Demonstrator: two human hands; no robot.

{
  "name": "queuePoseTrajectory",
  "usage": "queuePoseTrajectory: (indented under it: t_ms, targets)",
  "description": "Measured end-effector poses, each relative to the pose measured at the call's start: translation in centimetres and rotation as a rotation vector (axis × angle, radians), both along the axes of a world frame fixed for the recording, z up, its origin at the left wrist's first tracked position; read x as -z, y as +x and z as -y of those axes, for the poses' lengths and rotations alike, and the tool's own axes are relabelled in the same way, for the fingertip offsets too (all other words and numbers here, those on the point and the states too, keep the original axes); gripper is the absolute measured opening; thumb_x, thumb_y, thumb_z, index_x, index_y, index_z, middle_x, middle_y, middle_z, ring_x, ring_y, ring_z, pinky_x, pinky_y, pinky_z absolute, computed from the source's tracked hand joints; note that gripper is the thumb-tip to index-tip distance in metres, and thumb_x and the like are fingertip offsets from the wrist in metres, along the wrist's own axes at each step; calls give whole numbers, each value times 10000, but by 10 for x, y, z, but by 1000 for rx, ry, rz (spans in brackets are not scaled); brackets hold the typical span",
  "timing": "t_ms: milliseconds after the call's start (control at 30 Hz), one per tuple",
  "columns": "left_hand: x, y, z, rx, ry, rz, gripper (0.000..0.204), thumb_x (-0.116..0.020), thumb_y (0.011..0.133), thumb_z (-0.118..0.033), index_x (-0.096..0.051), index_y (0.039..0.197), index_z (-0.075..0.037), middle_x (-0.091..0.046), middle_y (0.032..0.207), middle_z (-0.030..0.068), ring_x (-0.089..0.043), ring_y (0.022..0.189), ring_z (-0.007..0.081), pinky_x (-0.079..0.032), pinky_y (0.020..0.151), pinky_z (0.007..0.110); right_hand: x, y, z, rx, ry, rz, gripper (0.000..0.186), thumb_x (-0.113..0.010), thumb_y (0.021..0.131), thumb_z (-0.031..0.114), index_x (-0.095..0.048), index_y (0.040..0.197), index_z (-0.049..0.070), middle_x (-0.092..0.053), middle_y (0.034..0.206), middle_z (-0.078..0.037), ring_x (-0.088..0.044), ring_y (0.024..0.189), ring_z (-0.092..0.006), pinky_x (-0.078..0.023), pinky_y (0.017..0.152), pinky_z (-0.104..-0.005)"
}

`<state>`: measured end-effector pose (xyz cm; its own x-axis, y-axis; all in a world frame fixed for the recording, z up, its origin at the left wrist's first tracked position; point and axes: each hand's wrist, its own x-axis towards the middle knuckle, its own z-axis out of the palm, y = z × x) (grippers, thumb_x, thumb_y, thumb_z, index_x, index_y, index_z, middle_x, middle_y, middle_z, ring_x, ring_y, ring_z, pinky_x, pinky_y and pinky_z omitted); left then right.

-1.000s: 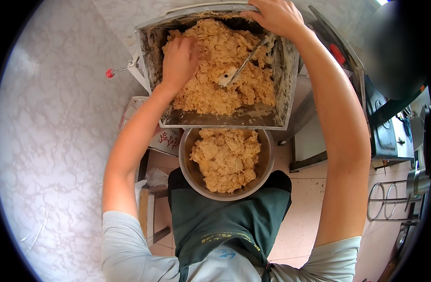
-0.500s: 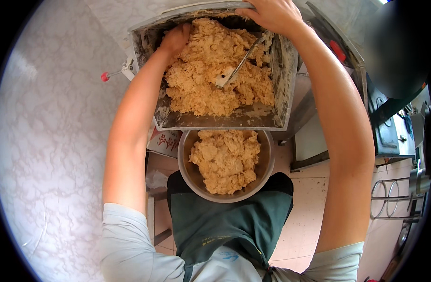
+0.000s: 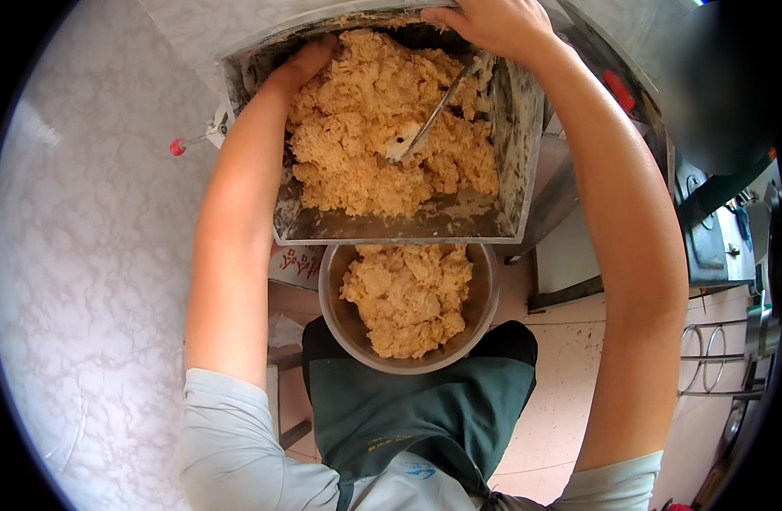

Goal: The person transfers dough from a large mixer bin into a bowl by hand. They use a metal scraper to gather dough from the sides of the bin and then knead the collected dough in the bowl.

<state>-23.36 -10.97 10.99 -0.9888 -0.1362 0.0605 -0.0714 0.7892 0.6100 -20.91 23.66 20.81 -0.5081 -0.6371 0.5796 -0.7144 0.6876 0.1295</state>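
Note:
A metal mixing trough [image 3: 391, 228], tipped toward me, holds a large mass of crumbly yellowish dough [image 3: 357, 119]. My left hand [image 3: 310, 58] reaches into its far left corner, against the edge of the dough. Most of that hand's fingers are hidden behind the dough and the wall. At the far right, my right hand [image 3: 502, 27] is closed over the trough's rim. A metal mixing blade [image 3: 438, 111] sticks up out of the dough. Below the trough's near lip stands a steel bowl [image 3: 336, 315] with a lump of similar dough [image 3: 408, 294], between my knees.
A lever with a red knob [image 3: 177, 147] juts out left of the trough. On the left lies a pale marbled surface [image 3: 93, 238]. A printed box [image 3: 297, 264] stands beside the bowl. To the right are a metal table [image 3: 570, 294], a wire rack [image 3: 715, 358] and a stove-like unit [image 3: 706, 230].
The trough's left side and near lip have shifted slightly left and down in view. My left hand has moved slightly up and left, deeper behind the dough. The right hand keeps its hold.

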Motion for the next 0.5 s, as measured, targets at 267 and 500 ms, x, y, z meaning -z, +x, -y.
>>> queuePoseTrajectory:
  t_ms: [267, 500]
  targets:
    - [6, -8, 19, -36, -3, 39, 737, -310, 1059, -625, -497, 1530, -89, -538, 1494, 207, -518, 1041, 313, -373, 1012, 539, 0, 3, 0, -55, -28, -61, 330, -614, 977, 386, -679, 1070, 76, -708, 1056, -134, -675, 1049, -366, -529, 864, -518]
    - [1, 27, -27, -96, 96, -38, 738, -316, 1041, -632, -499, 1515, -98, -477, 1556, 218, -442, 1422, 406, -296, 1171, 587, 0, -1, 0, -31, -9, -59, 336, -619, 973, 394, -683, 1074, 80, -717, 1057, -137, -678, 1046, -359, -531, 856, -510]
